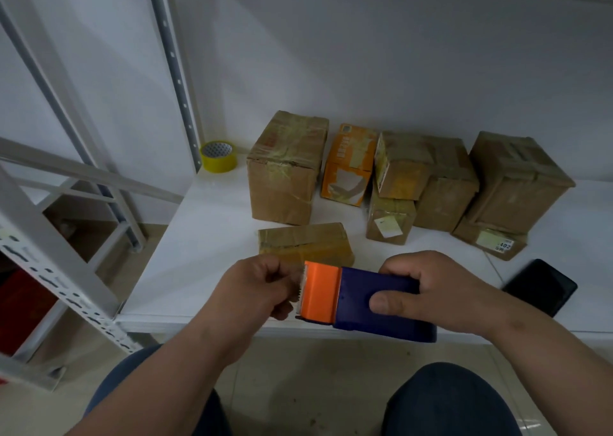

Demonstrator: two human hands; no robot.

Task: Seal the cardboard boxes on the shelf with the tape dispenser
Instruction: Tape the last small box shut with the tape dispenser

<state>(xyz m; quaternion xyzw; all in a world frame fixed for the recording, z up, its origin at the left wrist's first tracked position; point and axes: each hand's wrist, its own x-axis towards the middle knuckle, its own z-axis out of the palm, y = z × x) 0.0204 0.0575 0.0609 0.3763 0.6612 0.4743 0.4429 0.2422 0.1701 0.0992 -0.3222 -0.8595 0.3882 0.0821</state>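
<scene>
Head view: my right hand [438,289] wraps the tape dispenser [361,298] above the shelf [199,269] edge. My left hand [262,286] pinches the tape end at its orange mouth. Pull straight toward the flat box [303,241]; avoid the teeth.

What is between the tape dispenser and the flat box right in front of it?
Nothing visible. The tape dispenser, held by both the left hand and right hand, sits just before the flat box.
</scene>
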